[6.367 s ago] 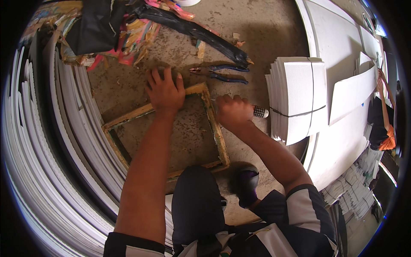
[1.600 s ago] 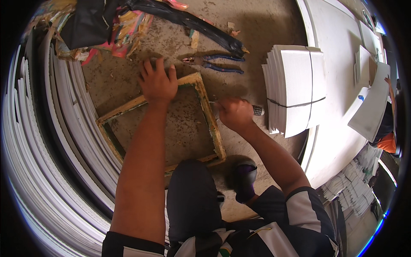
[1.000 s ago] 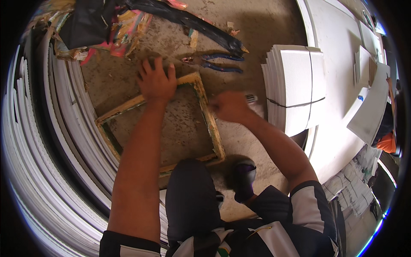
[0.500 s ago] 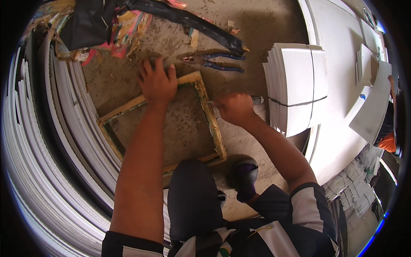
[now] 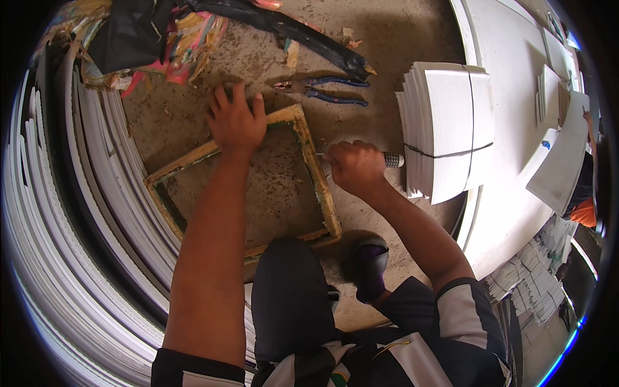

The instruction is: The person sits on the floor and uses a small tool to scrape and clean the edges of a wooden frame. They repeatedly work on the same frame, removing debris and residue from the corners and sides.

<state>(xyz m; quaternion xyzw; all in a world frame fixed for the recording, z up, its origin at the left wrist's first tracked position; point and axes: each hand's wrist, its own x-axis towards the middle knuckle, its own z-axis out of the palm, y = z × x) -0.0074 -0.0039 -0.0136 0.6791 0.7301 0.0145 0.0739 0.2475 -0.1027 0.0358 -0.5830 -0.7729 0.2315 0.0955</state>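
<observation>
A worn wooden frame point(image 5: 316, 180) with dark green, flaking inner edges lies flat on the floor before me. My left hand point(image 5: 237, 122) rests over its far bar with the fingers spread. Just outside the frame's right bar, my right hand point(image 5: 356, 164) is closed round a screwdriver point(image 5: 393, 160). Its black-and-white patterned handle sticks out to the right of the fist, and a thin metal shaft points left at the bar. I cannot tell whether the tip touches the wood. Beyond the frame lie pliers point(image 5: 322, 90) with blue handles, spread apart.
White sheets point(image 5: 77, 213) stand stacked along the left. At the right is a strapped bundle of white panels point(image 5: 445, 129), beside a large white board point(image 5: 509, 161). Black wrapping point(image 5: 290, 35) and coloured scraps point(image 5: 193, 45) lie at the back. Another person point(image 5: 583, 193) holds a panel, far right.
My right hand has shifted slightly right with the screwdriver, showing more of its handle and drawing the shaft a little away from the bar. My left hand stays put.
</observation>
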